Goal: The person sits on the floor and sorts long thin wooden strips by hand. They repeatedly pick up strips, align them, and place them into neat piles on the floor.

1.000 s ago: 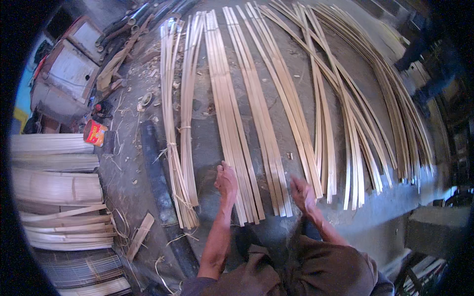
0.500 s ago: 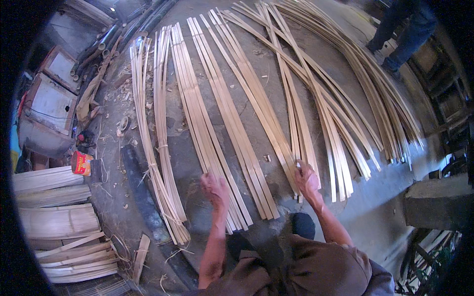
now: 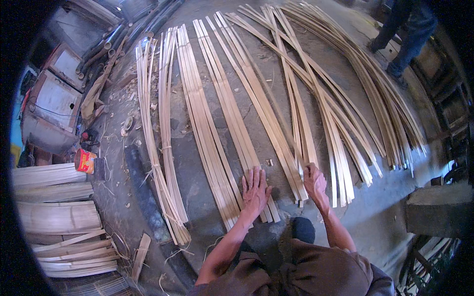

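As we slid right since a second ago, left hand (image 3: pixel 256 188) presses flat, open, on strips (image 3: pixel 237 123); right hand (image 3: pixel 314 180) now clamps a slat (image 3: pixel 291 133).

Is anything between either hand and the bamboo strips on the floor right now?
Nothing visible. The left hand lies flat, fingers spread, directly on one group of bamboo strips. The right hand is closed on the near end of the neighbouring strip group. Only bare concrete floor shows between groups.

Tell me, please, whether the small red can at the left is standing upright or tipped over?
Upright, as far as the view shows: the red can stands on the floor beside stacked bamboo slats, its round top showing above its side.
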Demonstrator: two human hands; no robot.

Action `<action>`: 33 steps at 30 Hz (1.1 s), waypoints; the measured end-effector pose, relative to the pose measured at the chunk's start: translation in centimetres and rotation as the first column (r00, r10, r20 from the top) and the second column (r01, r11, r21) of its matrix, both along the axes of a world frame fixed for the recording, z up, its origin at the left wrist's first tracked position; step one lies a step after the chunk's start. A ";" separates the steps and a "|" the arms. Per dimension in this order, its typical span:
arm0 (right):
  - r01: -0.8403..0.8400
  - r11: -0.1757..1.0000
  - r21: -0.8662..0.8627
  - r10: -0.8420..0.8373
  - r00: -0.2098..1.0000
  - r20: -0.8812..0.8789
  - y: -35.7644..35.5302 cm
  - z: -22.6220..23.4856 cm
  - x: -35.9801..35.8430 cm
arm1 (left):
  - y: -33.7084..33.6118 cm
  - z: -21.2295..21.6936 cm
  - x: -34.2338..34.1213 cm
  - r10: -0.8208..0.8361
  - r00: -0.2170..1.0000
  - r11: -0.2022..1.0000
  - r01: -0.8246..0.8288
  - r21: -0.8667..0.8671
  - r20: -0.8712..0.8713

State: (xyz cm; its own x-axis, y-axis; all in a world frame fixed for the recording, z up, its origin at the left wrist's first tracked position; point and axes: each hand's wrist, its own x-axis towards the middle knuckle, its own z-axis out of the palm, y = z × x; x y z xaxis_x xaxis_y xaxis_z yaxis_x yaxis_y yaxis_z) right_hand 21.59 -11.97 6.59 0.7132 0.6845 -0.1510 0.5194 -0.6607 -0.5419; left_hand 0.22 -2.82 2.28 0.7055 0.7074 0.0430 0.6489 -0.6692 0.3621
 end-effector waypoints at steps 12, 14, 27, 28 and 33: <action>-0.041 0.909 0.415 0.139 0.968 -0.209 0.3 0.3 -5.6 | -0.3 -0.3 0.1 0.029 0.999 0.999 -0.028 0.016 -0.031; -0.073 0.971 0.226 0.143 0.939 -0.314 0.9 1.6 -6.7 | -0.3 -0.3 -0.1 0.029 0.999 1.000 -0.028 0.013 -0.036; -0.160 0.910 0.382 0.268 0.931 -0.248 -0.5 -2.8 -9.5 | -0.1 -0.5 -0.3 0.007 0.999 0.999 -0.005 0.049 -0.037; -0.142 0.911 0.387 0.261 0.926 -0.274 -0.7 -2.2 -9.8 | -0.1 -0.6 -0.4 0.011 0.999 0.999 -0.009 0.049 -0.044; -0.130 0.883 0.452 0.272 0.926 -0.264 -0.3 -0.4 -11.4 | 0.6 -0.7 -0.8 0.073 0.974 0.996 -0.062 -0.061 0.216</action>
